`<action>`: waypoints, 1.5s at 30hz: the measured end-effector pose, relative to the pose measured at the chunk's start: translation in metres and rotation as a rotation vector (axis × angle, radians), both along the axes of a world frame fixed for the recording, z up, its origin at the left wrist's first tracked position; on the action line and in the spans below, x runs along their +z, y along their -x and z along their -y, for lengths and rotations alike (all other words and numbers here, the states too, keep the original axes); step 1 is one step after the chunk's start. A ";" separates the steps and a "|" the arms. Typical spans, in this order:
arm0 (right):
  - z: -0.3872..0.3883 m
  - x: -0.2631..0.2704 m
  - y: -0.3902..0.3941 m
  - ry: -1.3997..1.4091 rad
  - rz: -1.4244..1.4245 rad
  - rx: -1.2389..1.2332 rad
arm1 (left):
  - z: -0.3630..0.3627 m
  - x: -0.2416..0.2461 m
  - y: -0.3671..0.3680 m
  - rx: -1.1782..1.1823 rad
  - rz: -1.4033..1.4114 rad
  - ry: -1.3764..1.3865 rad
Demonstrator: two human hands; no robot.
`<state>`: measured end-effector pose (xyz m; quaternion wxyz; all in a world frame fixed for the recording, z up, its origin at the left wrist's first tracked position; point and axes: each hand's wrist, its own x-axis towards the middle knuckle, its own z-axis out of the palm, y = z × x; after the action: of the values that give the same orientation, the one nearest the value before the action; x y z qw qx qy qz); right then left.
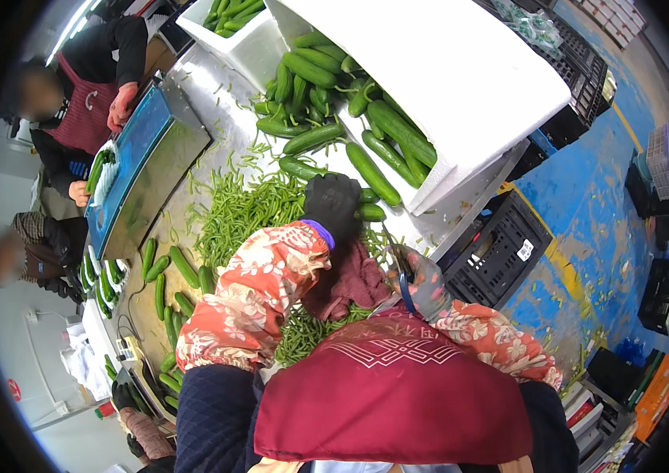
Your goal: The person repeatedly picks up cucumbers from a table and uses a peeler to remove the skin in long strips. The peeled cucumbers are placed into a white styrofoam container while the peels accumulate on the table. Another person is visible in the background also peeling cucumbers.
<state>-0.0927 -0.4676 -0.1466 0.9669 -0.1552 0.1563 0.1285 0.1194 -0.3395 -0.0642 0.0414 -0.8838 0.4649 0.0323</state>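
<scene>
My left hand (333, 207), in a black glove, is closed around cucumbers (370, 212) whose ends stick out to its right. My right hand (423, 284), in a grey patterned glove, holds scissors (404, 278) with dark blue handles; the blades point up towards those cucumber ends. Under my left wrist lies a maroon cloth (358, 281). Heaped left of the black glove are many small green cut pieces (246, 213), with more of them (305, 334) below the cloth. Beyond my hands, whole cucumbers (393, 133) spill from a tipped white foam box (447, 71).
Another foam box (246, 53) of cucumbers stands at the top. At left a co-worker handles wrapped cucumbers (101, 171) on a blue-topped metal stand (133, 154). Loose cucumbers (183, 266) lie on the table's left part. A black crate (497, 251) is beside the table at right.
</scene>
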 end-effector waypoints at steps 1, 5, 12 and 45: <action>0.000 -0.003 0.001 0.032 0.017 0.007 | -0.001 -0.003 0.000 -0.013 0.028 0.012; -0.003 -0.005 0.002 0.069 0.037 0.024 | -0.010 -0.015 -0.002 -0.016 0.005 0.084; 0.009 0.042 0.002 0.857 0.105 0.017 | -0.051 0.047 0.004 0.067 -0.185 0.482; -0.032 0.069 -0.047 2.050 0.649 -0.216 | -0.110 0.006 0.059 0.534 -2.219 1.930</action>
<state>-0.0458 -0.4358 -0.0776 0.3780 -0.9026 -0.0615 -0.1966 0.0599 -0.2297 -0.0581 -0.9157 -0.1530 -0.0705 0.3648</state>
